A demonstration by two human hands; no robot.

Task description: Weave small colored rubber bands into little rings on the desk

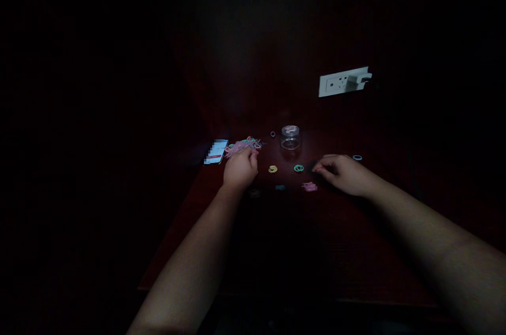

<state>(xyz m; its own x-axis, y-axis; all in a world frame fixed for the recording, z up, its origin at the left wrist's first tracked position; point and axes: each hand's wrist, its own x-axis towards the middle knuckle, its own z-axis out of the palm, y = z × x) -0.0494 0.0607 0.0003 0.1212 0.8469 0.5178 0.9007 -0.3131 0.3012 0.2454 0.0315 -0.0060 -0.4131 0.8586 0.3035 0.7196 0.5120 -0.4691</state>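
My left hand (242, 167) is closed at the near side of a mixed pile of small coloured elastic bands (247, 144); whatever its fingertips hold is hidden. My right hand (343, 172) has thumb and fingers pinched together just right of a few green bands (299, 168), and I cannot make out anything between them. Between the hands lie yellow bands (272, 169). Closer to me are a small blue bunch (280, 187), a pink bunch (310, 187) and a dim dark bunch (255, 193). A pale blue band (357, 158) lies beyond my right wrist.
A clear lidded jar (291, 140) stands behind the sorted bands, with a single band (272, 134) to its left. A lit phone (216, 152) lies at the table's left edge. A wall socket (343, 82) holds a plug. The dark red table (300, 256) is dimly lit.
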